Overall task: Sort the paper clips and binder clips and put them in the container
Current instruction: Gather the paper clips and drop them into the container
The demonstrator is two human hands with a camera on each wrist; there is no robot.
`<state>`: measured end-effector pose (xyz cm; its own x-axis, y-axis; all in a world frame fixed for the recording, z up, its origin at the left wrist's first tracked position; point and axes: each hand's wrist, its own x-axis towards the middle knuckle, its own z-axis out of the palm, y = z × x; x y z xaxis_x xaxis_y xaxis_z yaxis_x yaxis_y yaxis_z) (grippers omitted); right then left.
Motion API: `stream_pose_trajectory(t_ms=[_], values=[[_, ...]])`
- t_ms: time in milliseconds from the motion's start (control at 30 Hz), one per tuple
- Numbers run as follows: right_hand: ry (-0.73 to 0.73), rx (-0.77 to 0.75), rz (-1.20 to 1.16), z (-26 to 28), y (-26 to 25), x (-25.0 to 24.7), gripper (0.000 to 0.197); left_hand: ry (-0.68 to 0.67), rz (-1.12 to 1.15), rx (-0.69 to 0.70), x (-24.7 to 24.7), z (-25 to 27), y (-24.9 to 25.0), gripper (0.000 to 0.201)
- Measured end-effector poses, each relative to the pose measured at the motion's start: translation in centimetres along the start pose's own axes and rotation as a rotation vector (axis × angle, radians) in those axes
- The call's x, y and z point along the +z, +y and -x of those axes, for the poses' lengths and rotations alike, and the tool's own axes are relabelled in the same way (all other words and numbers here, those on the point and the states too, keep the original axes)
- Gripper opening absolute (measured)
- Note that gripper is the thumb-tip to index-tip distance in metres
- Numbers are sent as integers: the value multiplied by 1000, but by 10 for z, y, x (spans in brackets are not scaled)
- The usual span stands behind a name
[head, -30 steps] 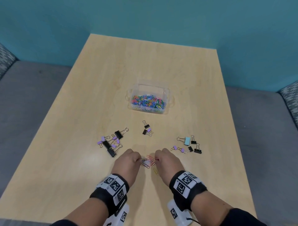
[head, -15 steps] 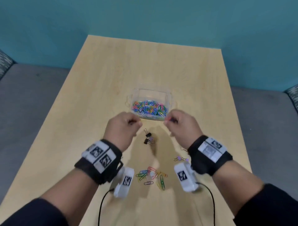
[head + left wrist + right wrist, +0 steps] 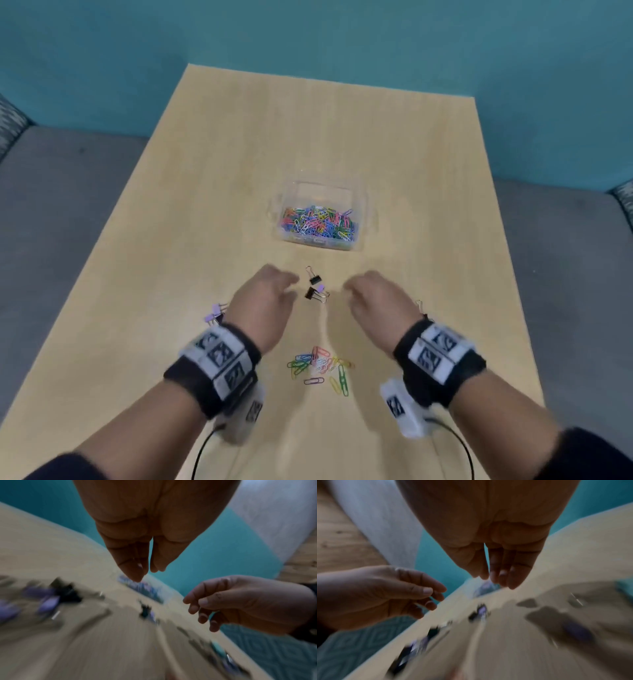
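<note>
Both wrist views are smeared by motion, so the binder clips (image 3: 51, 599) on the tabletop (image 3: 96, 649) read only as dark and purple streaks, and the container (image 3: 145, 589) is a pale blur with its contents unreadable. In the head view the left hand (image 3: 263, 308) covers most of a purple clip cluster (image 3: 215, 312), the right hand (image 3: 378, 303) hides all but a wire handle (image 3: 419, 304), and both forearms are cut off by the bottom edge.

table (image 3: 239, 178): pale wood | wall (image 3: 308, 31): teal | paper clips (image 3: 317, 226): multicoloured | binder clips (image 3: 315, 288): black, lilac
</note>
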<state>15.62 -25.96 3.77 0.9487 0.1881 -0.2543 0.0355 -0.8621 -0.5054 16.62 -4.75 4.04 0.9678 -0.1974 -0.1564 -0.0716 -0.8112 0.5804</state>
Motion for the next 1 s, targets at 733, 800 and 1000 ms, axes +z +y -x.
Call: stream_pose_trajectory(t_ms=[733, 800, 1000], values=[[-74, 64, 56, 101, -11, 84, 47, -184, -129, -12, 74, 99, -12, 60], [-40, 44, 51, 89, -16, 88, 30, -162, -125, 11, 78, 90, -8, 42], [-86, -11, 113, 69, -19, 85, 19, -130, -184, 72, 83, 74, -8, 11]])
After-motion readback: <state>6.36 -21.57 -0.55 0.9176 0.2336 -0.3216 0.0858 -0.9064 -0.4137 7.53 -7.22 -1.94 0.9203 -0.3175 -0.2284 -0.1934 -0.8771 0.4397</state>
